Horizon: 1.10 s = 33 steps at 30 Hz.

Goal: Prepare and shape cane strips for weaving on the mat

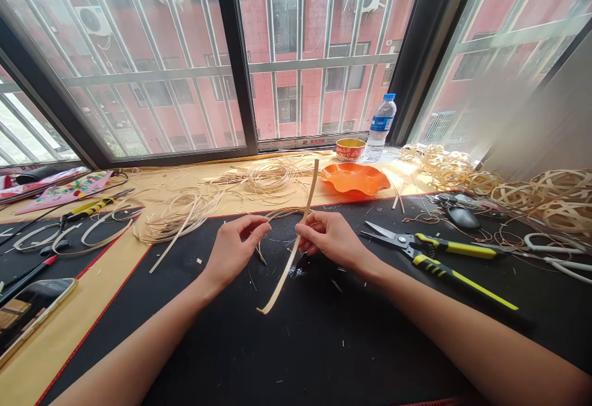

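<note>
My right hand pinches a flat, pale bamboo strip between thumb and fingers. The strip stands tilted, its top rising above the hand and its lower end bent to the left over the black mat. To the left, my left hand has thumb and forefinger pressed together, apart from the strip; whether something thin is between them cannot be made out. Behind the fingertips curves a thin bamboo strip, partly hidden by the hands. Yellow-and-black garden shears lie with blades apart near my right forearm.
Coiled strips and another bundle lie toward the window. An orange wavy dish, a red tin and a water bottle stand behind. Woven balls and a computer mouse are right; a phone is left.
</note>
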Tool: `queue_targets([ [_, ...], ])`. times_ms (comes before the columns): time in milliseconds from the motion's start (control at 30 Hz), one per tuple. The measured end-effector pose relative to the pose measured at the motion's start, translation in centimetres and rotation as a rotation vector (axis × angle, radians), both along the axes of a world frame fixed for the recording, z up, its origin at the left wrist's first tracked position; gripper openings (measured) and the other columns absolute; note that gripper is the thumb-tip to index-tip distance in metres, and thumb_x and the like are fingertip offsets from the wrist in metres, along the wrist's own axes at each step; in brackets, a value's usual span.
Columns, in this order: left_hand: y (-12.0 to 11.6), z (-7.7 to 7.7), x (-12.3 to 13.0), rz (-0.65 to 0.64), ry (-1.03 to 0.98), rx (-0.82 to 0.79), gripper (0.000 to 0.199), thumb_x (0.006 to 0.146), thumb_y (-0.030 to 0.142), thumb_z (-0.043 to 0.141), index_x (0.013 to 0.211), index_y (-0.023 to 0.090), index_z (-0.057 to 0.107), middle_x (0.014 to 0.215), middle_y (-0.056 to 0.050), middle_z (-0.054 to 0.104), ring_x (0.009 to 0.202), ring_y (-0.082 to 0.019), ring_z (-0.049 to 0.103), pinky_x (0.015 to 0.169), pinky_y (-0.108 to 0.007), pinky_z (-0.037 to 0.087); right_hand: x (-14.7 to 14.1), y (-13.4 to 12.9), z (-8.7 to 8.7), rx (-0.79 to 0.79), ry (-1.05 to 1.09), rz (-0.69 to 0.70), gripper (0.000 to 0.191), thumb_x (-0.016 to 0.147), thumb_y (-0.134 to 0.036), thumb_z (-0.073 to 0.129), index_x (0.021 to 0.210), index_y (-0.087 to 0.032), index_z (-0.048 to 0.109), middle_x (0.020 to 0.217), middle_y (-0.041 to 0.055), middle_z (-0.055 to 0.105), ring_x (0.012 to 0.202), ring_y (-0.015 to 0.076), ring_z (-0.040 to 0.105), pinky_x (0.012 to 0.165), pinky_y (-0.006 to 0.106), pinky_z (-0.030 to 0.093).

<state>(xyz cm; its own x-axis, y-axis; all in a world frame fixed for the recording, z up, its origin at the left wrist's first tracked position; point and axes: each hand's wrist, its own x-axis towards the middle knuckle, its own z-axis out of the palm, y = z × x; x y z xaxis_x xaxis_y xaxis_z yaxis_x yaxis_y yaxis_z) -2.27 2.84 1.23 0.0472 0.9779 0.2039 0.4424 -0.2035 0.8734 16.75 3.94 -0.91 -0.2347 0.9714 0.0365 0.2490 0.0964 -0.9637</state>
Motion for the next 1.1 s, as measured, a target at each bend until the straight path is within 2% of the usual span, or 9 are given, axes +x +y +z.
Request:
queue_targets([
  [100, -1.2, 0.2, 1.0, -0.146, -0.035, -0.131, 0.028, 0.073, 0.039, 0.065, 0.086, 0.015, 0.068, 0.069, -0.005, 0.072, 0.055, -0.015, 0.062, 0.049, -0.023, 0.047, -0.3, -0.3, -0.1, -0.061, 0.071, 0.056, 0.024, 0.082, -0.036, 0.057, 0.068, -0.018, 0.051, 0.064, 0.0028, 0.067, 0.058, 0.014, 0.066, 0.055, 0.025, 0.053],
  [200, -1.8, 0.1, 1.6, -0.207, -0.085, -0.307, 0.021, 0.067, 0.031, 0.07, 0.078, 0.014, 0.065, 0.062, -0.003, 0.069, 0.045, -0.009, 0.053, 0.039, -0.017, 0.038, -0.4, -0.3, -0.3, -0.082, 0.18, 0.103, 0.034, 0.074, -0.047, 0.066, 0.068, -0.017, 0.051, 0.063, 0.003, 0.068, 0.057, 0.0144, 0.066, 0.055, 0.026, 0.053],
  [300, -1.8, -0.1, 1.5, -0.16, -0.174, -0.353, 0.021, 0.064, 0.028, 0.073, 0.074, 0.013, 0.063, 0.058, -0.002, 0.067, 0.039, -0.007, 0.047, 0.035, -0.016, 0.035, -0.3, 0.0, -0.5, -0.02, 0.2, 0.125, 0.036, 0.072, -0.05, 0.067, 0.074, -0.015, 0.057, 0.068, 0.0047, 0.07, 0.06, 0.0154, 0.067, 0.057, 0.027, 0.054],
  [367, -1.4, -0.1, 1.1, -0.067, -0.289, -0.286, 0.025, 0.061, 0.028, 0.075, 0.074, 0.012, 0.063, 0.058, -0.002, 0.066, 0.038, -0.006, 0.046, 0.035, -0.016, 0.035, 0.1, 0.3, -0.6, 0.125, 0.057, 0.068, 0.028, 0.079, -0.042, 0.063, 0.083, -0.015, 0.061, 0.076, 0.0056, 0.071, 0.064, 0.0147, 0.068, 0.061, 0.026, 0.055],
  [467, -0.7, -0.2, 0.4, 0.05, -0.441, -0.203, 0.03, 0.058, 0.029, 0.077, 0.076, 0.011, 0.062, 0.061, -0.002, 0.067, 0.039, -0.004, 0.047, 0.038, -0.016, 0.036, 0.9, 1.1, -0.5, 0.415, -0.389, -0.118, 0.012, 0.086, -0.024, 0.057, 0.091, -0.017, 0.065, 0.087, 0.0044, 0.072, 0.075, 0.014, 0.068, 0.071, 0.025, 0.053],
  [533, -0.4, -0.3, 0.1, 0.078, -0.473, -0.202, 0.032, 0.057, 0.03, 0.077, 0.077, 0.011, 0.061, 0.061, -0.002, 0.067, 0.041, -0.005, 0.05, 0.039, -0.016, 0.037, 1.4, 1.7, -0.3, 0.498, -0.611, -0.199, 0.013, 0.085, -0.015, 0.057, 0.091, -0.017, 0.068, 0.09, 0.0051, 0.072, 0.083, 0.0168, 0.067, 0.076, 0.027, 0.05],
  [700, -0.6, -0.4, 0.4, 0.082, -0.477, -0.214, 0.033, 0.057, 0.029, 0.078, 0.079, 0.01, 0.061, 0.06, -0.002, 0.067, 0.043, -0.008, 0.054, 0.039, -0.017, 0.038, 1.6, 3.9, 0.5, 0.483, -0.866, -0.209, 0.018, 0.083, -0.013, 0.057, 0.093, -0.015, 0.072, 0.097, 0.0117, 0.07, 0.092, 0.0259, 0.064, 0.078, 0.034, 0.046],
  [900, -1.1, -0.1, 1.0, 0.057, -0.458, -0.22, 0.029, 0.058, 0.027, 0.077, 0.077, 0.01, 0.061, 0.059, -0.003, 0.067, 0.042, -0.008, 0.053, 0.037, -0.018, 0.039, 0.2, 7.2, 0.7, 0.461, -1.042, -0.192, 0.024, 0.086, -0.024, 0.053, 0.103, -0.02, 0.071, 0.098, 0.0114, 0.071, 0.095, 0.0261, 0.063, 0.073, 0.031, 0.044],
  [1100, -1.1, -0.4, 1.1, 0.03, -0.411, -0.22, 0.027, 0.062, 0.026, 0.074, 0.079, 0.011, 0.059, 0.059, -0.002, 0.066, 0.04, -0.008, 0.051, 0.034, -0.017, 0.038, 0.0, 7.8, -0.1, 0.48, -1.11, -0.195, 0.028, 0.088, -0.026, 0.049, 0.107, -0.022, 0.069, 0.098, 0.0107, 0.071, 0.093, 0.0251, 0.063, 0.068, 0.029, 0.041],
])
